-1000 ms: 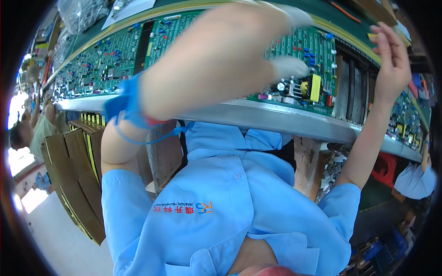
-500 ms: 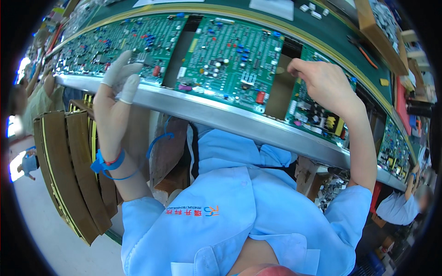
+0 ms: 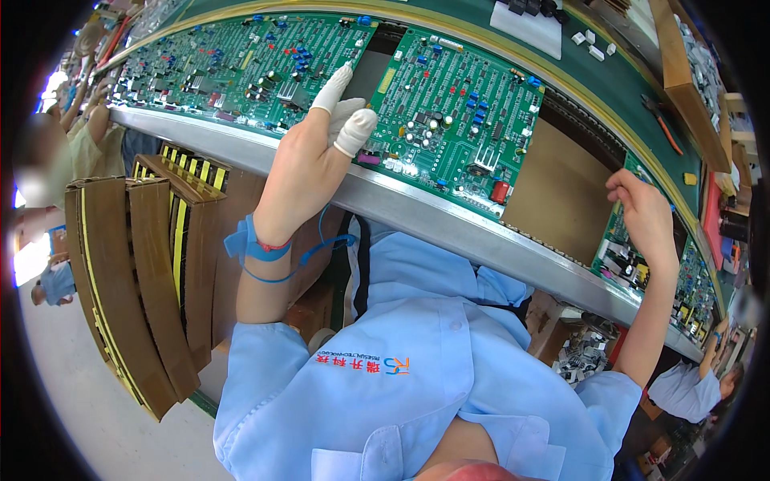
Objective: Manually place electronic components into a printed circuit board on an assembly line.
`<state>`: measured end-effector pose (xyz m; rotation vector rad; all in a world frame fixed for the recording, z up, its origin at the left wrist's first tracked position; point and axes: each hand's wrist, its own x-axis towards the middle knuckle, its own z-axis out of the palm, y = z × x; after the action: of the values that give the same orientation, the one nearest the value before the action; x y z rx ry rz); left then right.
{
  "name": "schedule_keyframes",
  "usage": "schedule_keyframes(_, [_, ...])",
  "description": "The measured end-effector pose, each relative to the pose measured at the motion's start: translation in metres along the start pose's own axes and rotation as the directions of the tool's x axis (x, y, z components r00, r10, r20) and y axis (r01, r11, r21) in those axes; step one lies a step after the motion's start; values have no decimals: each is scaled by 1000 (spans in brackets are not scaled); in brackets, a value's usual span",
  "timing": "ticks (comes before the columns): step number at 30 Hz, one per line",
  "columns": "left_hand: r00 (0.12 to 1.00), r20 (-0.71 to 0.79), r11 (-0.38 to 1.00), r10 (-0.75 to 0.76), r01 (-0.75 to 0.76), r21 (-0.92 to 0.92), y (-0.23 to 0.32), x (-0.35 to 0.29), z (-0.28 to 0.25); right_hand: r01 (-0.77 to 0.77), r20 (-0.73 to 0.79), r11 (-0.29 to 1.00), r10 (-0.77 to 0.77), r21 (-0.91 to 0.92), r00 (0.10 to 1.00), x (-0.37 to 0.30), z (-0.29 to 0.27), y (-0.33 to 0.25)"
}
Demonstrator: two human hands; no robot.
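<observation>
Head camera view is showing a stiff, green, rectangular circuit board [image 3: 449, 156] packed with small parts, lying near one o'clock from the picture's middle and sitting along a silver metal rail [image 3: 437, 210]. Taking that board as the dial's centre, the left hand [image 3: 309, 172], with white cots covering several fingertips and a blue band [image 3: 266, 250] circling its wrist, is hovering at eight o'clock. Its thumb and index finger are spreading well apart, near the board's side edge, and it is holding nothing visible; whether it is touching the board, one cannot tell. The bare right hand [image 3: 648, 223] is hovering at four o'clock, half open with loosely curling fingers, beside a second populated green board [image 3: 613, 244]; whether anything small is hiding in its fingertips, one cannot tell. A flat brown panel [image 3: 553, 188] is showing between these boards, while a long green run of circuitry [image 3: 228, 68] is lying toward nine o'clock. Orange-handled pliers [image 3: 664, 124] are resting at three o'clock on the green surface [image 3: 618, 92].

The centre board is probably light for its size, rigid and fairly smooth, its upright components being the fragile portion. Opposite bare edges are likely offering the safest hold, sparing the tall red cylinder [image 3: 500, 191] and finned metal piece [image 3: 483, 160].
</observation>
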<state>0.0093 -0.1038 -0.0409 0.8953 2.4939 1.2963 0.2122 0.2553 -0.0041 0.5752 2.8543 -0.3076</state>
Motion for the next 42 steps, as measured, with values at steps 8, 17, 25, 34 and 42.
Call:
schedule_keyframes(8, [982,188,981,-34,69,-182,7,11,6,-127,-33,992,126,-28,992,-11,-4,23])
schedule_keyframes(17, [929,338,986,153,-167,13,52,29,42,-210,-83,977,205,-44,975,-25,5,60])
schedule_keyframes(25, [957,38,931,287,-288,224,42,132,17,-302,-135,953,294,-41,946,-41,7,88])
schedule_keyframes(34, [945,-70,868,318,-260,423,-23,220,11,-149,-210,988,155,45,965,2,-12,65])
schedule_keyframes(42, [762,98,661,640,-611,435,32,228,88,197,-482,972,-114,126,869,148,-7,38])
